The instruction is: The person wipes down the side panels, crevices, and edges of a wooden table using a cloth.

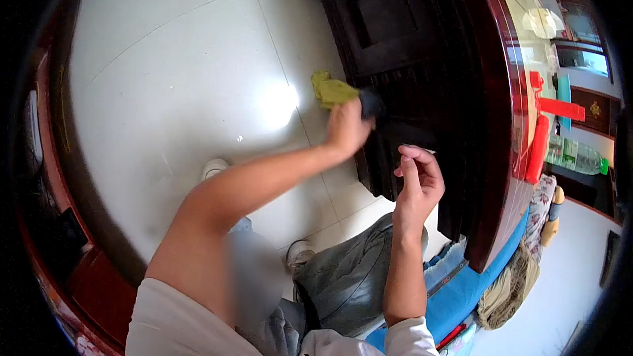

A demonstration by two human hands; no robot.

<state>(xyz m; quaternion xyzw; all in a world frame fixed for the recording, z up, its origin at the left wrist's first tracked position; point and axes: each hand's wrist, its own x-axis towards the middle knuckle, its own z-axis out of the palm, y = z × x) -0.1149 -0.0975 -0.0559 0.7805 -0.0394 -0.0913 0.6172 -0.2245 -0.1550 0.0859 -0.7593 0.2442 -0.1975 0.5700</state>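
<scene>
Along the left edge, a red-brown wooden furniture piece (105, 270) is standing against the pale tiled floor (178, 46), which is reflecting a bright patch of light. A light-coloured shoe (214, 168) is showing partly from behind the forearm. A yellow-green cloth (333, 91) is hanging just above or against the floor; contact is not showing clearly. The left hand (349, 130) is closing around the cloth's bunched end, with no gap showing between fingers and fabric; bunching is probably giving a firmer hold while leaving the other end loose. Beside that hand, a blurred dark item (372, 103) is appearing; whether it is belonging to the cloth, this inspection is not establishing. The carved dark panel (389, 13) is standing just beside the cloth, and the low, stretched arm is presumably serving to reach its foot. The right hand (420, 175) is hovering in front of the dark wood, fingers half curled, a narrow gap remaining at the thumb, nothing visible inside; it is likely being kept clear. Farther right, the surface (504, 92) is carrying a red item (539, 145), while a clear bottle (573, 153) is standing near it, seemingly upright, its green cap facing the picture's right because the view is tilting.
</scene>
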